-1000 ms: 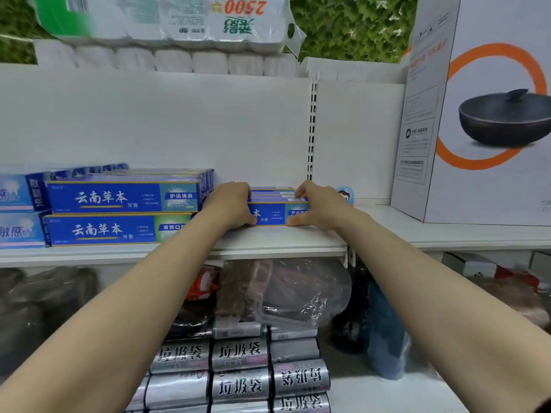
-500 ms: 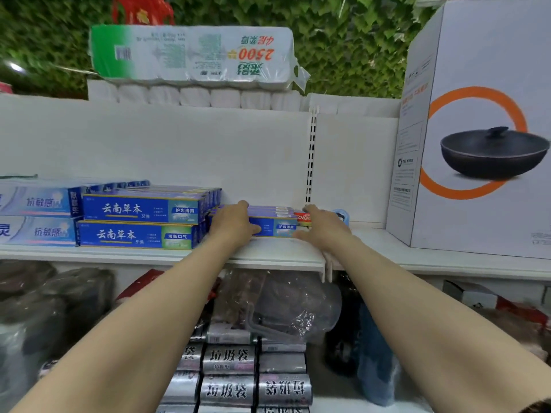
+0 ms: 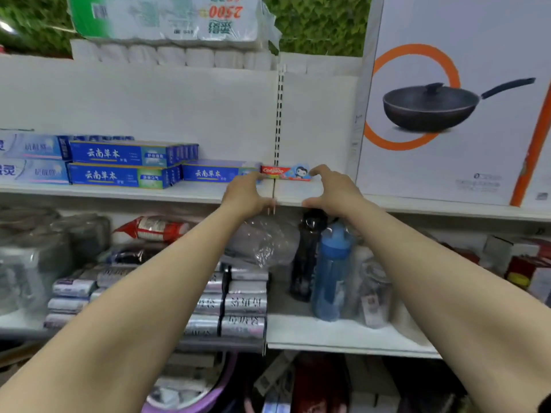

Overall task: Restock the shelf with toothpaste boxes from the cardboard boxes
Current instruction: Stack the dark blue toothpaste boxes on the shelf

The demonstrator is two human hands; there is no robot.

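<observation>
A single row of blue toothpaste boxes (image 3: 214, 172) lies flat on the white shelf (image 3: 149, 192), next to a two-high stack of the same blue boxes (image 3: 119, 165). A small red Colgate box (image 3: 280, 172) lies just to its right. My left hand (image 3: 244, 192) hovers at the shelf's front edge, its curved fingers reaching the blue row's right end. My right hand (image 3: 331, 189) mirrors it, index fingertip at the Colgate box's right end. Neither hand holds anything. No cardboard box is in view.
Pale-blue toothpaste boxes (image 3: 29, 159) fill the far left of the shelf. A big white wok carton (image 3: 447, 114) stands at the right. Toilet-paper packs (image 3: 167, 19) sit on top. The lower shelf holds a blue bottle (image 3: 331, 269), a black bottle (image 3: 307, 257) and silver bag rolls (image 3: 238, 305).
Both hands have let go of the blue toothpaste boxes and drawn back and to the right, toward the shelf's front edge. The boxes now lie pushed back, uncovering the Colgate box.
</observation>
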